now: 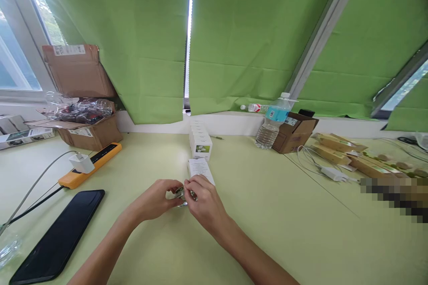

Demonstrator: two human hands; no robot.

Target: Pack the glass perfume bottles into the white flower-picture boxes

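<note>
My left hand (163, 198) holds a small shiny item (180, 193), with dark and clear parts, between thumb and fingers. Pressed against its right side, my right hand (203, 198) has its fingertips pinched together. The fingers cover much of the item, so its kind cannot be made out. Just beyond my hands a white printed box (200, 168) lies flat on the table. Behind that stands a row of small white boxes (201, 146), the front one with a green picture.
A black phone (58, 236) and an orange power strip (92, 164) lie left. An open cardboard box (92, 131) stands behind them. At right are a large water bottle (271, 124), a brown box (294, 132), a white charger (337, 173) and flat cartons (337, 143).
</note>
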